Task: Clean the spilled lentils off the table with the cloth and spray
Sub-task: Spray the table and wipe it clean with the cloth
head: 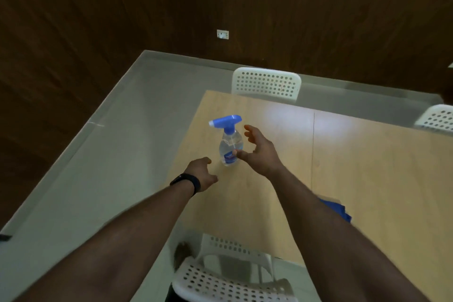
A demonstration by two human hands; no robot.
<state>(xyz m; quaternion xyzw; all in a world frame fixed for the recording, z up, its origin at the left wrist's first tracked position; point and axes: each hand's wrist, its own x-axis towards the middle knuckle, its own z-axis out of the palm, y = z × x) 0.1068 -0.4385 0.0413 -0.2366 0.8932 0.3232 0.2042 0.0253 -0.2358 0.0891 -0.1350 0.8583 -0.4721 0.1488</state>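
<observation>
A clear spray bottle (229, 146) with a blue trigger head stands upright near the left edge of the light wooden table (355, 179). My right hand (257, 152) is spread open just right of the bottle, thumb close to its lower body, fingers apart from it. My left hand (202, 174), with a black band on the wrist, hovers at the table's left edge, below and left of the bottle, holding nothing. A blue cloth (339, 209) lies on the table, mostly hidden behind my right forearm. No lentils can be made out on the tabletop.
A white perforated chair (267, 84) stands at the table's far side, another (438, 117) at the far right, and a third (220, 274) at the near edge below my arms. A small brown patch (182, 252) lies on the grey floor by the near chair.
</observation>
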